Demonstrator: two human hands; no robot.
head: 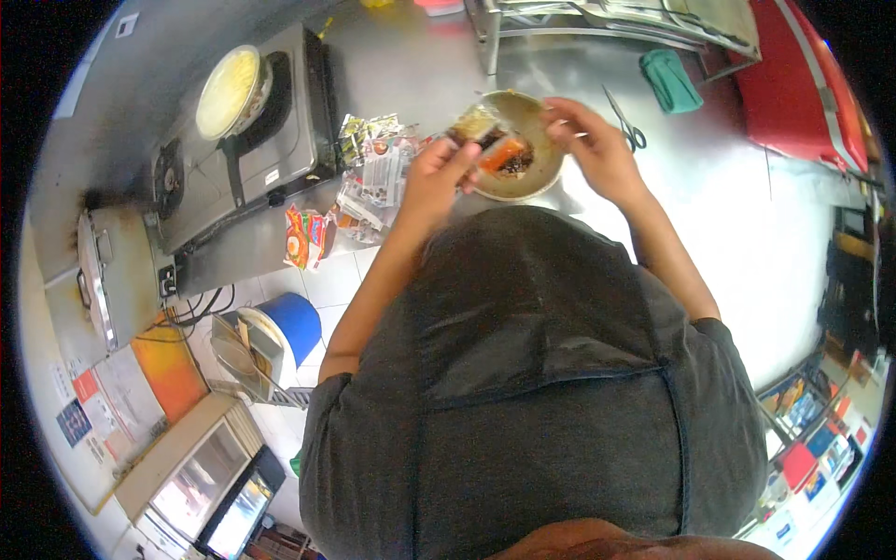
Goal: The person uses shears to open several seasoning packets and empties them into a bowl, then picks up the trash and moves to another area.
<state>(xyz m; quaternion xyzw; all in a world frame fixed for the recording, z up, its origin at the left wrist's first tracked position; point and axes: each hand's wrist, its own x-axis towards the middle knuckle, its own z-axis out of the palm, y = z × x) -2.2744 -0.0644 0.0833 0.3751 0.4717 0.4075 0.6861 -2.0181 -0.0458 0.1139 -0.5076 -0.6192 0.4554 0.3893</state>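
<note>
Over a round beige bowl (542, 164), my left hand (437, 175) grips clear seasoning sachets (479, 122), blurred by motion. Dark sauce and an orange-red seasoning (507, 155) show at the bowl; whether all of the orange-red part lies inside it or in a sachet is hard to tell. My right hand (591, 143) is at the bowl's right rim with fingers bent. Small white specks show at its fingertips, too blurred to tell whether it pinches something. Torn, emptied plastic packets (378, 164) are heaped left of the bowl.
A pan (234, 94) of pale food sits on the gas stove (280, 140) at left. Scissors (625, 122) and a folded green cloth (670, 80) lie to the right, near a red box (798, 91). A red noodle packet (306, 236) lies at the counter's front edge, above a blue-and-white bucket (290, 329).
</note>
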